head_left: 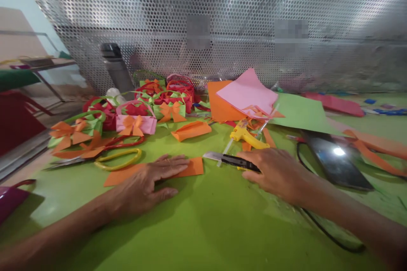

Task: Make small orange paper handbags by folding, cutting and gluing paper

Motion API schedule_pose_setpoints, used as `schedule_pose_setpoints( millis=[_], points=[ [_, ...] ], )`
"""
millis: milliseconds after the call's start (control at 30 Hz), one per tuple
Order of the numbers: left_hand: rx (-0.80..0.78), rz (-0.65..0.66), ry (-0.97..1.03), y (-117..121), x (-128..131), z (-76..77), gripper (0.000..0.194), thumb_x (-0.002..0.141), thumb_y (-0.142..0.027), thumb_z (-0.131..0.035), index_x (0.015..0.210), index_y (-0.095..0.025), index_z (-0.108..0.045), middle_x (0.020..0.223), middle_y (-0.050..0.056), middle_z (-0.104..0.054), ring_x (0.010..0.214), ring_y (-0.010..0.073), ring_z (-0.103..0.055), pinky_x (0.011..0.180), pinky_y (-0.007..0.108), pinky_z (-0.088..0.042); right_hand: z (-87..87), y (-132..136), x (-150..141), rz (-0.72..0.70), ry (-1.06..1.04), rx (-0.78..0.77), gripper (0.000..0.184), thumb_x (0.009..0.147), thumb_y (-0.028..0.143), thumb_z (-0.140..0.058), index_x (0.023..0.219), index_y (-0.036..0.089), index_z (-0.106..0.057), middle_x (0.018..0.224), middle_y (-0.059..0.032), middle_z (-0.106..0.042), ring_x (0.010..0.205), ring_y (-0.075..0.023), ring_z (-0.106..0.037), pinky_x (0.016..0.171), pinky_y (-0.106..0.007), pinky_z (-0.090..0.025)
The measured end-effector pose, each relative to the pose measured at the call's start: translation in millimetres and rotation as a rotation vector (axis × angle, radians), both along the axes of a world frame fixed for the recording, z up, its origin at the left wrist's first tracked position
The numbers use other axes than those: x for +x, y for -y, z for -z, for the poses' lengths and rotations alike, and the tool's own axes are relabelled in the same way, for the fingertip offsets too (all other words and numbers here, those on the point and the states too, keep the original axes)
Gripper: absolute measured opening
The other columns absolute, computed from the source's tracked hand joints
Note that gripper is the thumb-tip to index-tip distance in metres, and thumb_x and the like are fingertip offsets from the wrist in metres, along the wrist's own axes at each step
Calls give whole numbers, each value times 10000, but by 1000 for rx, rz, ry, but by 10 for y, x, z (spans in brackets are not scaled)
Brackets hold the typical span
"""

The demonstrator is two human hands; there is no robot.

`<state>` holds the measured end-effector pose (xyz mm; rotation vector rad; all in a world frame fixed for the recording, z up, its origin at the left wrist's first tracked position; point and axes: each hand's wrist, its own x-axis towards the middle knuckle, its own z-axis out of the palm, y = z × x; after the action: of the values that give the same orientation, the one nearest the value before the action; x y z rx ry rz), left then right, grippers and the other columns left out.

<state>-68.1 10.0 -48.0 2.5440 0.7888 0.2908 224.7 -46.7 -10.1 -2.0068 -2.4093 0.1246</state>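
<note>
My left hand lies flat with fingers stretched out on a strip of orange paper, pressing it to the green tabletop. The strip's right end shows beyond the fingertips and its left end beside the wrist. In my right hand is a black utility knife, its blade bare and pointing left, a short way right of the strip's end. A yellow glue gun lies just behind the knife. Scissors with yellow and red handles rest behind my left hand.
Small paper bags with orange bows crowd the back left, near a grey bottle. Pink paper and green paper lie at the back. A dark phone and black cable are right. A perforated metal panel stands behind.
</note>
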Motion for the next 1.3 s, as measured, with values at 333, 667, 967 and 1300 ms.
schedule_pose_setpoints(
  millis=[333,667,967,1300],
  points=[
    [32,12,-45,-14,-15,15,508,869,-387,-496,1355,-280,-399,1391,51,-442,1292,270,-384,1079,531,-268,159,-2,72,-56,-28,43,265,755,296,-608,1016,273,-649,808,-28,-699,736,-240,-636,586,-300,-343],
    [76,89,-131,69,-25,-11,675,880,-492,-442,1448,-276,-149,1504,42,-219,1368,280,-216,1130,488,-119,157,26,41,-133,-9,-14,141,753,275,-597,883,223,-600,721,-24,-664,660,-209,-608,525,-280,-256],
    [108,102,-302,160,-63,-48,820,854,-605,-379,1450,-252,60,1530,45,-42,1395,280,-68,1129,477,-26,154,37,11,-186,-32,-37,131,746,230,-623,800,195,-509,773,-4,-594,655,-167,-558,557,-264,-266],
    [77,126,-345,156,-39,-132,849,830,-638,-391,1446,-270,63,1528,38,-3,1395,287,-41,1121,494,-27,162,-29,-21,-198,-115,-86,59,767,221,-613,795,177,-585,791,-18,-573,698,-166,-542,618,-274,-314]
  ],
)
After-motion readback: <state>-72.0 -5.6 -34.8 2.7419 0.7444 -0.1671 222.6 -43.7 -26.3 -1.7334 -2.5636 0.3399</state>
